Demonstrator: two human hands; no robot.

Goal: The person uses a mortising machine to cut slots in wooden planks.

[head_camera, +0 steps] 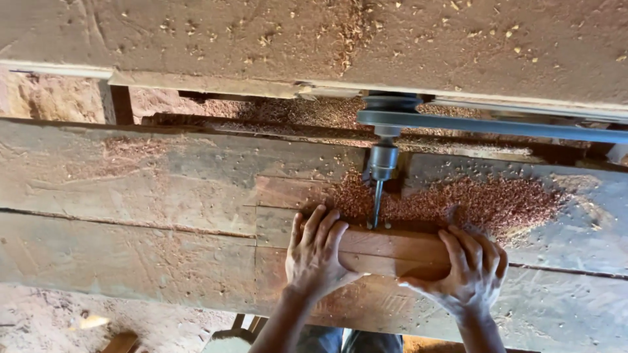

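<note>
Two bare hands gripped a short reddish-brown wooden block (386,252) that lay across a worn, dusty plank workbench (131,196). The left hand (315,252) was closed over the block's left end, fingers curled across its top edge and thumb underneath on the near side. The right hand (470,265) was wrapped around the block's right end in the same way, fingers folded over the top. Between the hands, the far edge of the block met the tip of a dark steel drill bit (377,206), which pointed toward the person from a grey metal chuck (383,161). Behind the chuck sat a pulley (391,102) with a grey drive belt (510,126) running off to the right. A heap of reddish wood shavings (484,202) was spread over the bench just beyond the block, touching its far edge.
</note>
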